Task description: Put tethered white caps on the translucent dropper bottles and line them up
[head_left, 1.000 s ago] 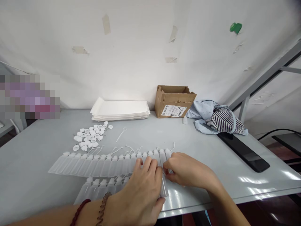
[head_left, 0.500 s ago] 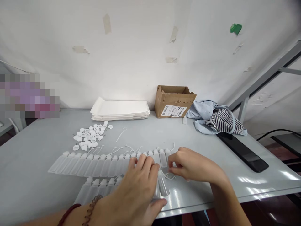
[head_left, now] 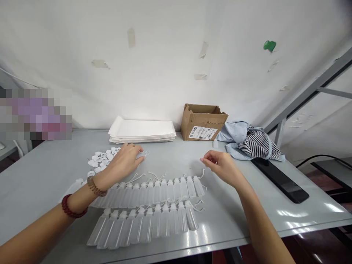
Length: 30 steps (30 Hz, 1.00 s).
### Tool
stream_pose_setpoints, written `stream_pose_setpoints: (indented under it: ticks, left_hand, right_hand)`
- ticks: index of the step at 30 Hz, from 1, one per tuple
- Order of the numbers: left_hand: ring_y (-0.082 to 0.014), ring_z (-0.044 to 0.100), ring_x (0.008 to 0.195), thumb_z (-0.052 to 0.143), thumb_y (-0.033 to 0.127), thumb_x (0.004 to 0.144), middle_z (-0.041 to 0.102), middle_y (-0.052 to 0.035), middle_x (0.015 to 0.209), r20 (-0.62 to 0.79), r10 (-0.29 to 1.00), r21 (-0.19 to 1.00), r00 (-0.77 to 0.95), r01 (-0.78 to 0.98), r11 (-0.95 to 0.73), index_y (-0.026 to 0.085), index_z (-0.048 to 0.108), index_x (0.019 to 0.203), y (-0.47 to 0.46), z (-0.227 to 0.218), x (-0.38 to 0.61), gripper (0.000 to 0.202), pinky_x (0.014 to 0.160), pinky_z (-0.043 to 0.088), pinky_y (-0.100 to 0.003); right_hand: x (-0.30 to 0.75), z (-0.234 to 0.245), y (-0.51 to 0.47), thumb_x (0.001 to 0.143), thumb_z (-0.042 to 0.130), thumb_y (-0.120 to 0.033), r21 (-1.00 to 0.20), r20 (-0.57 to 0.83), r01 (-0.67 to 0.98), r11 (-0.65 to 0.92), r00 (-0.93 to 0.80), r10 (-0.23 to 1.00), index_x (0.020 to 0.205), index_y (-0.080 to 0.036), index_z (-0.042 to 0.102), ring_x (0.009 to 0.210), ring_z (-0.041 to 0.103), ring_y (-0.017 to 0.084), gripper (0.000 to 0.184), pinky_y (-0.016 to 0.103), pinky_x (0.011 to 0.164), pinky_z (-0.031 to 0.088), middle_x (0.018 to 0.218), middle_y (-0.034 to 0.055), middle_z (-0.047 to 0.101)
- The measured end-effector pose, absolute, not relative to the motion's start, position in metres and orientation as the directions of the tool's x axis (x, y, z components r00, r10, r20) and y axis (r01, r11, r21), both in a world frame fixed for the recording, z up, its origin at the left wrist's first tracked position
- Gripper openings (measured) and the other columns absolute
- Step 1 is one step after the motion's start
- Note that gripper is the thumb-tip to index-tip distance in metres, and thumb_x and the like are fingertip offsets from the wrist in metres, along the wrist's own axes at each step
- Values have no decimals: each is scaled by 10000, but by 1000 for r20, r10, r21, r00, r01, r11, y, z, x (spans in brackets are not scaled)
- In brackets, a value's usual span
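Note:
My left hand [head_left: 125,159] reaches over the far left of the table, thumb and forefinger apart beside a thin white ring-ended strap [head_left: 147,152]. Under and left of that hand lies a pile of small white caps [head_left: 99,160], partly covered. My right hand [head_left: 218,163] hovers to the right of the bottles, fingertips pinched with nothing visible in them. Translucent squeeze bottles lie side by side in a back row [head_left: 156,192] and a front row [head_left: 140,227]. Thin white straps trail from several necks. My left forearm hides part of the back row.
Against the wall sit a stack of white paper sheets or envelopes [head_left: 143,130] and an open cardboard box [head_left: 202,123]. A small translucent piece [head_left: 215,143] lies by the box. Farther right are bundled striped and light blue cloth [head_left: 253,141] and a black phone-like slab [head_left: 280,179].
My left hand has left the front bottle row and moved away to the strap and caps. My right hand has come off the right-end bottles and risen slightly.

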<state>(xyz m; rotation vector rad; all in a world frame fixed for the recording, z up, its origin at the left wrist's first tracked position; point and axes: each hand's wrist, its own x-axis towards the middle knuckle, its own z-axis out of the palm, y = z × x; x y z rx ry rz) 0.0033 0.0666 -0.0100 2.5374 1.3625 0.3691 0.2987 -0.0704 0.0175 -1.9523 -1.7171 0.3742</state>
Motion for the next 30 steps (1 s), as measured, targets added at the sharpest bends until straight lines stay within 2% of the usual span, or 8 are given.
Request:
stream_pose_setpoints:
  ticks: [3,6,8,13,17,19,23,30]
  left_hand:
    - [-328,599,961,526,333,782,690,-125,939,57,856,333,513,799,-501,165,612,916,73,-15,0,232,773,453,-382]
    - [-295,641,931,519,285,769,713,-102,932,16,857,353,515,799,-487,165,615,945,73,-16,0,234,775,463,-356]
    - [-277,657,927,494,239,767,722,-88,930,-1,854,363,521,796,-485,160,617,965,73,-15,0,246,790,468,-344]
    - [-243,682,820,467,149,760,728,-61,820,-41,842,392,538,784,-481,150,640,928,70,-14,-3,241,752,489,-322]
    - [-221,673,806,501,124,808,708,-55,791,-68,839,416,540,780,-468,154,650,890,66,-16,-11,173,731,506,-312]
    - [-206,659,838,546,178,876,692,-58,875,-85,837,417,540,782,-463,147,645,929,66,-18,-15,117,759,521,-333]
    - [-208,631,947,573,322,937,613,-79,1139,-122,827,415,549,785,-460,153,579,1149,64,-20,-19,271,809,543,-407]
    - [-228,617,1002,572,308,937,586,-92,1204,-102,828,413,552,780,-470,164,557,1199,56,-20,-14,299,838,536,-428]
  right_hand:
    - [319,3,-58,845,497,-333,-488,253,858,-160,315,915,784,-172,604,635,594,179,203,289,622,430,714,47,664]
    - [341,-11,-49,830,487,-332,-440,338,870,-224,391,856,803,-170,614,679,611,215,208,324,657,444,753,77,674]
    - [352,-21,-44,822,479,-325,-411,390,876,-253,420,819,908,-147,624,741,622,242,245,362,708,458,859,119,682]
    - [369,-45,-31,825,459,-297,-331,468,905,-266,402,787,1103,-105,602,1032,578,340,366,463,877,438,1114,205,631]
    - [374,-60,-22,849,454,-323,-275,502,929,-249,360,787,1219,-100,541,1225,463,353,440,488,1002,373,1332,220,504]
    - [376,-67,-19,861,453,-346,-255,499,936,-241,341,797,1240,-113,530,1255,438,351,451,500,1024,358,1354,210,488]
    - [380,-78,-16,871,457,-381,-243,471,939,-245,335,816,1230,-121,554,1236,469,346,454,496,998,401,1324,199,521]
    - [384,-84,-16,886,447,-371,-254,431,933,-253,344,834,1186,-131,618,1233,497,333,420,471,992,423,1358,188,521]
